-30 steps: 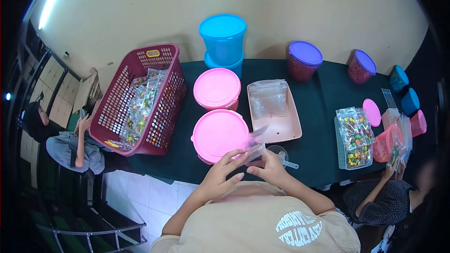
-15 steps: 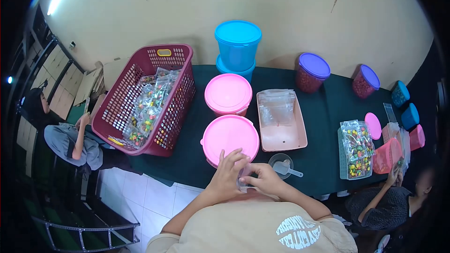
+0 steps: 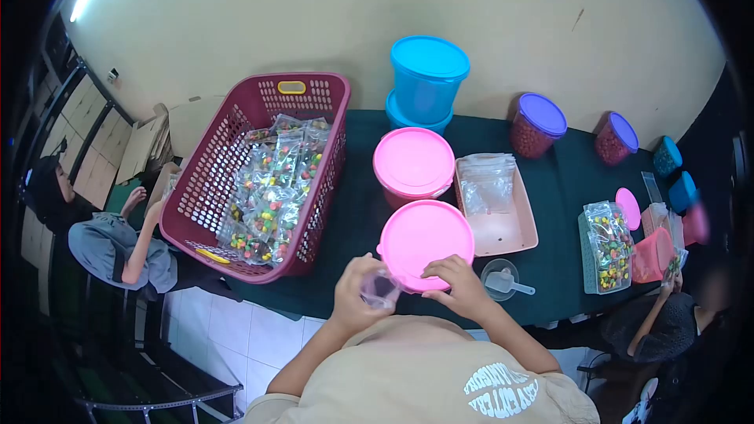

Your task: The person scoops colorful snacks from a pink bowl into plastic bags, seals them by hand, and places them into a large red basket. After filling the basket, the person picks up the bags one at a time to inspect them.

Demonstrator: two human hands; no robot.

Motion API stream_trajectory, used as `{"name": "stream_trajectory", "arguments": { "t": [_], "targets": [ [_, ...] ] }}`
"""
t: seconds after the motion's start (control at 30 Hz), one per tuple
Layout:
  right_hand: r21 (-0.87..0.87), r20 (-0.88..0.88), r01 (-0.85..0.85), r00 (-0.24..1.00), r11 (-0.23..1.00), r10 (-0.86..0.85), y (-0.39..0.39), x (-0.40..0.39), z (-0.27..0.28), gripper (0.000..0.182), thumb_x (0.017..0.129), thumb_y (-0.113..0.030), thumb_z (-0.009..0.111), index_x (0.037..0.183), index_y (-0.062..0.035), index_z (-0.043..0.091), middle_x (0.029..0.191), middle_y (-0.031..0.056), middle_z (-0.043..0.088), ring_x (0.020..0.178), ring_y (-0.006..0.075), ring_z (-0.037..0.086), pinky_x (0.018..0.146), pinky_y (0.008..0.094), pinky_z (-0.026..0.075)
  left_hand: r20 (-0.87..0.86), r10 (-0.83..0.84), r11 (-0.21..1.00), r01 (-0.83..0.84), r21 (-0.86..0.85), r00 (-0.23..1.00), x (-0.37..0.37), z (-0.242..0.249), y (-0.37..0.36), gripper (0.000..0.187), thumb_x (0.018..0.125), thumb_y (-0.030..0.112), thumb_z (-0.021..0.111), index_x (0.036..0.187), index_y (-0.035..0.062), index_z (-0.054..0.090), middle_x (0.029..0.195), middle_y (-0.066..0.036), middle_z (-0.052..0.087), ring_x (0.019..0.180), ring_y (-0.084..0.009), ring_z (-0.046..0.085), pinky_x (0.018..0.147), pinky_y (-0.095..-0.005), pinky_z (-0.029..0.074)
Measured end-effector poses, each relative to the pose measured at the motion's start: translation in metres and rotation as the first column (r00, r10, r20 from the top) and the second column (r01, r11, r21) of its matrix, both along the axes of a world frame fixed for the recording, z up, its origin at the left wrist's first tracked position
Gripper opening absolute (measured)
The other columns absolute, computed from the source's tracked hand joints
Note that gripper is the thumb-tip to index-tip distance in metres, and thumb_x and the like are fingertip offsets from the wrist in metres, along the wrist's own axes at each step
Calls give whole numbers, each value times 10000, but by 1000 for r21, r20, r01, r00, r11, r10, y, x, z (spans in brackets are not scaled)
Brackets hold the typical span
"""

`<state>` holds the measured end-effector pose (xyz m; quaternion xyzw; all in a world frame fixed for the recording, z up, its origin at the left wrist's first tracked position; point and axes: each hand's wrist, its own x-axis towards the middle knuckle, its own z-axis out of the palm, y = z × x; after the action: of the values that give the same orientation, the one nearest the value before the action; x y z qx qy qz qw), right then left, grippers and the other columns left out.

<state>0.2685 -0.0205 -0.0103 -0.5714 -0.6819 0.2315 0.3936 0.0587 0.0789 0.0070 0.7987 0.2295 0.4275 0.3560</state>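
My left hand is closed on a clear plastic bag in front of my body, just left of the nearest pink-lidded tub. No contents can be made out in the bag. My right hand rests with fingers apart on the near right edge of that tub's pink lid. Beside my right hand stands a small clear bowl with a white scoop lying in it. Behind it, a pink tray holds a stack of clear plastic bags.
To the left, a maroon basket holds many candy packets. Blue tubs and another pink-lidded tub stand behind; purple-lidded tubs are back right. A green basket of packets is at right. One person works on each side.
My hands have separated: the left keeps the clear bag, while the right has let go and moved onto the pink lid. The view has shifted, so the table items appear farther right.
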Motion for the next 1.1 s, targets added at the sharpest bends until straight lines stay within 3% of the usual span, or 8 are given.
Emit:
{"name": "stream_trajectory", "arguments": {
  "t": [0.03, 0.1, 0.23, 0.3, 0.37, 0.6, 0.97, 1.1],
  "targets": [
    [61, 284, 53, 956, 997, -69, 0, -2, -6, 275, 798, -288, 668, 990, -94, 634, 1014, 53, 618, 994, 241, 526, 911, 384, 365, 27, -21, 996, 23, -84, 999, -9, -3, 6, 552, 621, 43, 717, 1122, 37, 484, 935, -95, 567, 894, -209, 583, 970, -424, 407],
    [37, 319, 61, 945, 997, -69, -4, -4, -22, 290, 762, -306, 696, 971, -111, 647, 1003, 30, 622, 1001, 223, 518, 942, 407, 328, 207, -40, 919, 117, -377, 978, -19, -3, 15, 655, 640, 57, 715, 1210, 37, 394, 1055, -118, 537, 993, -215, 546, 985, -412, 393],
    [-27, 365, 147, 922, 989, -127, -6, -13, -39, 211, 737, -229, 714, 899, -106, 657, 951, 9, 629, 965, 213, 529, 939, 411, 327, 221, -109, 936, 175, -304, 969, -30, -5, 39, 716, 681, 119, 735, 1272, 49, 336, 1170, -144, 483, 1111, -239, 493, 1016, -410, 359],
    [12, 395, 186, 902, 982, -176, -6, -17, -42, 194, 731, -199, 714, 878, -94, 644, 912, 10, 625, 938, 215, 535, 933, 419, 330, 497, -162, 860, 370, -353, 852, -28, -9, 47, 706, 697, 118, 722, 1291, 44, 347, 1230, -163, 468, 1170, -245, 467, 1000, -387, 369],
    [31, 420, 205, 886, 978, -199, -6, -24, -35, 159, 733, -161, 707, 844, -85, 622, 882, 20, 617, 911, 220, 538, 921, 423, 337, 507, -189, 821, 419, -389, 841, -32, -9, 54, 713, 715, 154, 720, 1307, 47, 337, 1251, -173, 455, 1201, -249, 439, 1016, -394, 348],
    [247, 388, 381, 804, 891, -451, 22, -33, 23, 158, 723, -141, 701, 814, -89, 581, 839, 25, 596, 846, 224, 533, 888, 426, 341, 466, -292, 860, 443, -255, 835, -40, -10, 66, 673, 757, 155, 690, 1316, 53, 329, 1273, -183, 440, 1187, -258, 450, 997, -383, 365],
    [315, 580, 344, 668, 885, -466, 161, 47, -52, 164, 764, -210, 665, 872, -104, 601, 870, 17, 605, 913, 203, 544, 906, 427, 337, 19, -329, 908, 322, -267, 944, -44, -8, 56, 625, 718, 81, 696, 1272, 59, 407, 1210, -146, 529, 1094, -273, 537, 947, -374, 413],
    [272, 349, 485, 755, 831, -554, 136, 66, -44, 298, 754, -252, 691, 959, -51, 611, 930, 94, 622, 932, 264, 571, 859, 423, 400, -85, -257, 909, 211, -358, 963, -32, -23, 47, 558, 763, 97, 676, 1255, 43, 418, 1129, -133, 563, 1057, -222, 546, 934, -356, 411]
  ]
}}
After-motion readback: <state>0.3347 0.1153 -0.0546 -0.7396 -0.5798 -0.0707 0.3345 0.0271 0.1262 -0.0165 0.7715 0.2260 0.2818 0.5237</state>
